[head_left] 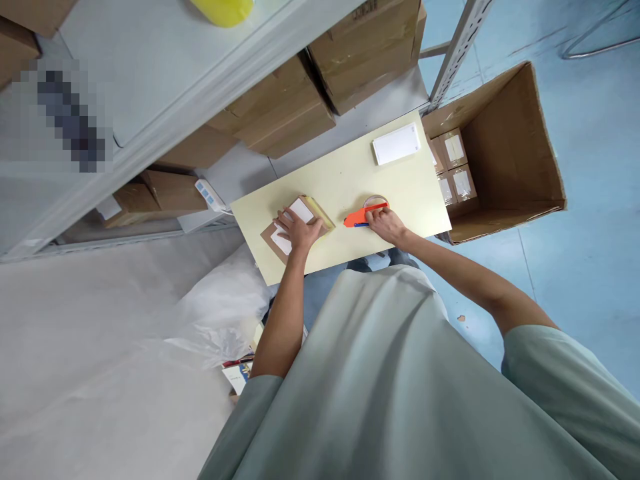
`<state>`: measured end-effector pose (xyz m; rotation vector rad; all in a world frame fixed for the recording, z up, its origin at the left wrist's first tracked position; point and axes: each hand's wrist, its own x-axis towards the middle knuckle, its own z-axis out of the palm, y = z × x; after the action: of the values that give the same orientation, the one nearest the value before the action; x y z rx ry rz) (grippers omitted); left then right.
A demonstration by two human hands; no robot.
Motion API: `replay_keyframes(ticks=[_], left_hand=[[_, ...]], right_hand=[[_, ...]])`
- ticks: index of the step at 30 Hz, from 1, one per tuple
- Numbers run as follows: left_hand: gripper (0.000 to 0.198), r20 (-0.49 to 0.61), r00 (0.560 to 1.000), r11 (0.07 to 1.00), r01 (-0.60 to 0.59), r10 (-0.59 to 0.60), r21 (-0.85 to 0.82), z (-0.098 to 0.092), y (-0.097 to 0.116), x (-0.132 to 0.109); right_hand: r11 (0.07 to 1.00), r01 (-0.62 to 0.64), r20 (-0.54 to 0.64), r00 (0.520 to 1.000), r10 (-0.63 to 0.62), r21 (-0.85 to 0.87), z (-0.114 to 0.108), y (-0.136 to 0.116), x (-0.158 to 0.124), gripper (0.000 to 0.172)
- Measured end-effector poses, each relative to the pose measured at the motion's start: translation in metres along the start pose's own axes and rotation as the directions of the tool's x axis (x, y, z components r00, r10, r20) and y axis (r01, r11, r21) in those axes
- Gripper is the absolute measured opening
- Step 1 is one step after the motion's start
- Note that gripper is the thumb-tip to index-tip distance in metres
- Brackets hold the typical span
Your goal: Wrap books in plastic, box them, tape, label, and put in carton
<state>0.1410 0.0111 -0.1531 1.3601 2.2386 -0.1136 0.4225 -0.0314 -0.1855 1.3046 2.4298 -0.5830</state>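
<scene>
On the pale yellow tabletop (345, 177), a small cardboard box (270, 231) with white paper on top lies at an angle. My left hand (300, 231) rests across its upper face with the fingers spread; the yellowish strip (320, 212) at the box's right end looks like tape. To the right, my right hand (384, 225) is closed around an orange tape dispenser (356, 217) with blue parts, its nose pointing left toward the box. A round clear ring (375, 197), apparently the tape roll, shows behind the hand. A white box (397, 143) lies at the table's far right.
A large open carton (515, 140) stands right of the table, with several small labelled boxes (454, 148) inside. Shelving with cardboard boxes (280, 107) runs along the far side, with a white power strip (209, 195) near it. Clear plastic wrapping (220, 300) bulges at the left.
</scene>
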Motion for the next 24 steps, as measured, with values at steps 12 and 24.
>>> replay_keyframes(ticks=[12,24], left_hand=[[0.131,0.130,0.952,0.959,-0.282,0.276,0.028,0.004,-0.038,-0.025],[0.083,0.153,0.932,0.940,-0.337,0.327,0.043,0.014,-0.061,-0.073]], right_hand=[[0.977,0.209,0.055,0.976,-0.211,0.033,-0.020,-0.086,0.044,0.052],[0.942,0.332,0.048,0.943,-0.330,-0.051,0.006,-0.109,0.009,0.055]])
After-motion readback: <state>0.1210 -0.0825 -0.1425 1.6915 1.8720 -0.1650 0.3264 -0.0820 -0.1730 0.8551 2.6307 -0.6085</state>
